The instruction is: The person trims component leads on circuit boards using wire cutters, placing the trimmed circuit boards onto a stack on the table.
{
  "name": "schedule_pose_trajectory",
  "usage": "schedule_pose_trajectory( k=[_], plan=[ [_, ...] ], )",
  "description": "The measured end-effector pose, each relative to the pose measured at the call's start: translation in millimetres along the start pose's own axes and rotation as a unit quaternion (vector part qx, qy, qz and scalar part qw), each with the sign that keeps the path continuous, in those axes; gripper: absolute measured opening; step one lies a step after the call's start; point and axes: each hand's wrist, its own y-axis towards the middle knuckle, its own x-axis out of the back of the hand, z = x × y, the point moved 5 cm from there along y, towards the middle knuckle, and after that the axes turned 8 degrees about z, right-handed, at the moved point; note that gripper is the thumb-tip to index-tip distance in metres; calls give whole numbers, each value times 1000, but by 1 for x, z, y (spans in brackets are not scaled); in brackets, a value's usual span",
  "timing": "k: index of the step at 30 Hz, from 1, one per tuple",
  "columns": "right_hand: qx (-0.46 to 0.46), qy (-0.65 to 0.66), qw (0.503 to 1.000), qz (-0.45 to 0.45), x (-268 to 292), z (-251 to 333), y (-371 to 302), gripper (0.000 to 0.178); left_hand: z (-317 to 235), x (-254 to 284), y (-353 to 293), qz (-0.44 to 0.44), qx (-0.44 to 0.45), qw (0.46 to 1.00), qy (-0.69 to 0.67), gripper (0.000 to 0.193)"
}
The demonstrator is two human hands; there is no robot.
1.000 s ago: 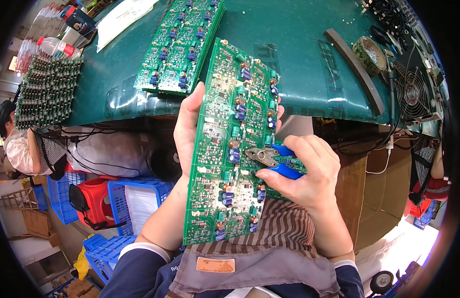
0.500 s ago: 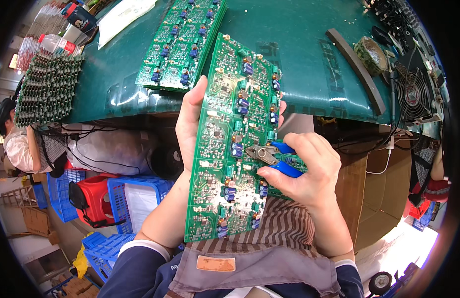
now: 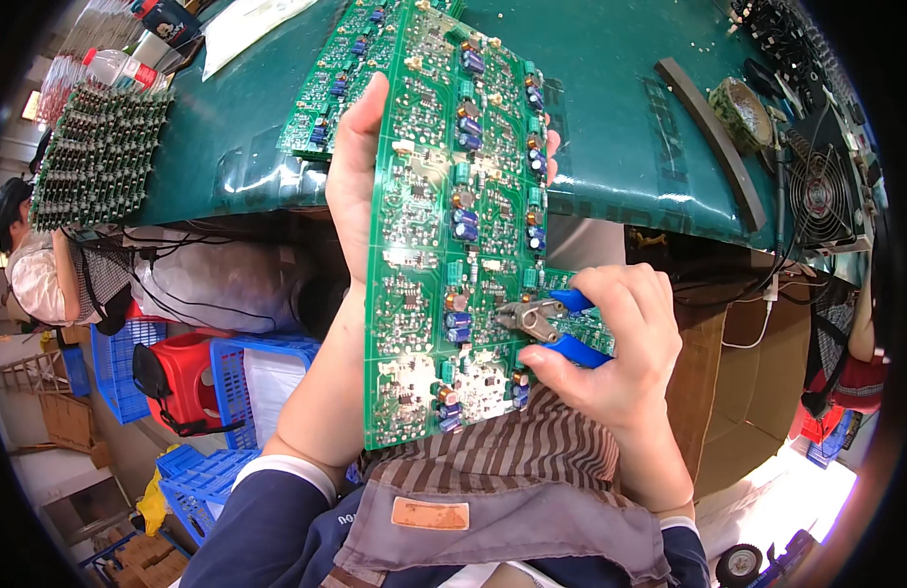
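A large green circuit board panel (image 3: 414, 318), covered in rows of small parts and blue capacitors, is tilted up in front of me. My left hand (image 3: 352, 186) grips it; the thumb lies at its left edge and fingertips show past the right edge. Blue-handled cutters (image 3: 535, 319) are in my right hand (image 3: 625, 343), their handles spread apart. The metal jaws are over the lower right part of the panel, beside a blue capacitor; whether they touch anything I cannot tell. More green board (image 3: 595, 331) shows behind the handles.
Behind the held panel, a stack of similar panels (image 3: 314, 122) lies on the green table (image 3: 610, 88). Rows of small boards (image 3: 100, 162) stand at the left. A dark curved strip (image 3: 708, 137), a round tub (image 3: 739, 111) and a fan (image 3: 824, 196) sit right. Blue crates (image 3: 262, 392) are lower left.
The panel has shifted away from me, covering more of the stack. The cutters have moved slightly right and nearer me, and are now over a lower row of the panel.
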Motion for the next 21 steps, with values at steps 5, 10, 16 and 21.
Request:
schedule_pose_trajectory(
  k=[5, 10, 16, 21],
  plan=[
    [-2, 0, 1000, -3, -1, -1, 4, 58, 5, -1, 1, 8, 8, 1000, -25, 60],
    [1, 3, 1000, 0, -1, -1, 3, 57, 5, 5, 4, 32, 24, 999, -29, 60],
    [3, 7, 1000, 9, -4, -1, 2, 55, 7, 5, 4, 40, 30, 999, -19, 60],
    [12, 15, 1000, -13, -4, -4, -2, 56, 6, 3, 4, 33, 6, 999, -13, 59]
  ],
)
